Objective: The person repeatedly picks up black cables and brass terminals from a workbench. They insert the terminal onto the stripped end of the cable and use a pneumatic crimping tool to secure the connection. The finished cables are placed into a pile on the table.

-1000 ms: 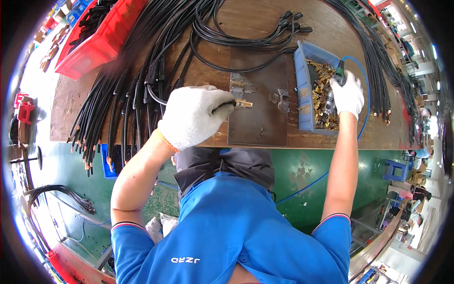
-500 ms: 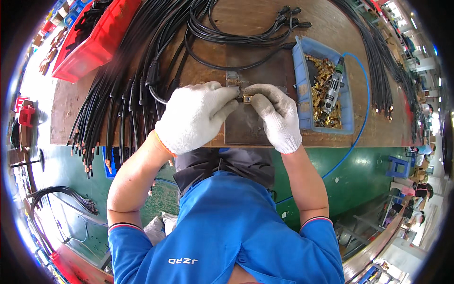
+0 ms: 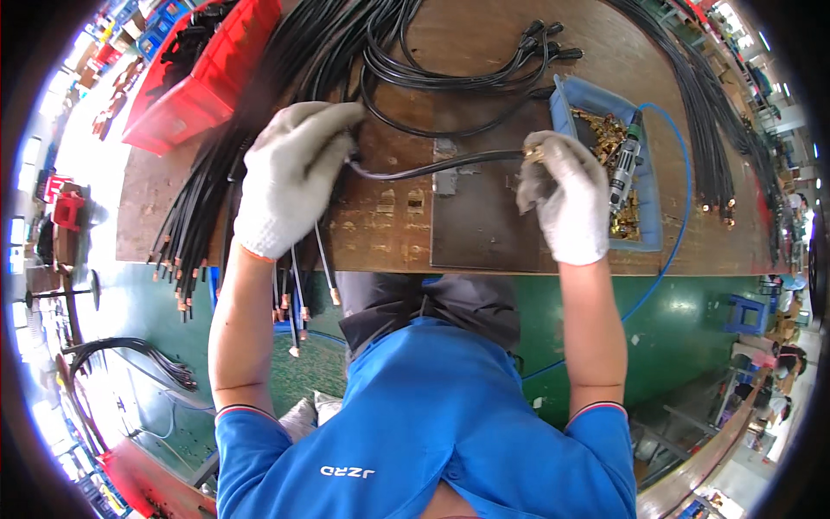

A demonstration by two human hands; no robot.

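Note:
A black cable point(image 3: 441, 164) runs between my two hands, above a dark metal plate point(image 3: 484, 221) on the wooden bench. My left hand point(image 3: 290, 182), in a white knitted glove, is closed around the cable at its left part. In the same kind of glove, soiled at the fingers, my right hand point(image 3: 571, 195) grips the cable's right end. A small brass terminal point(image 3: 533, 154) shows at those fingertips. Beside my right hand stands a blue bin point(image 3: 654, 233) of brass terminals point(image 3: 624, 227), with a silver and green air screwdriver point(image 3: 624, 173) lying in it.
Bundled black cables point(image 3: 203, 195) with copper ends hang over the bench's front edge at left. A red bin point(image 3: 186, 112) of black parts stands behind them. Coiled cables point(image 3: 450, 73) lie at the back; another bundle point(image 3: 692, 130) lies at right. A blue air hose point(image 3: 683, 190) curves past the bin.
My hands, close together over the plate before, have moved apart: the left toward the cable bundle, the right toward the blue bin. The cable now stretches between them. The view has shifted slightly.

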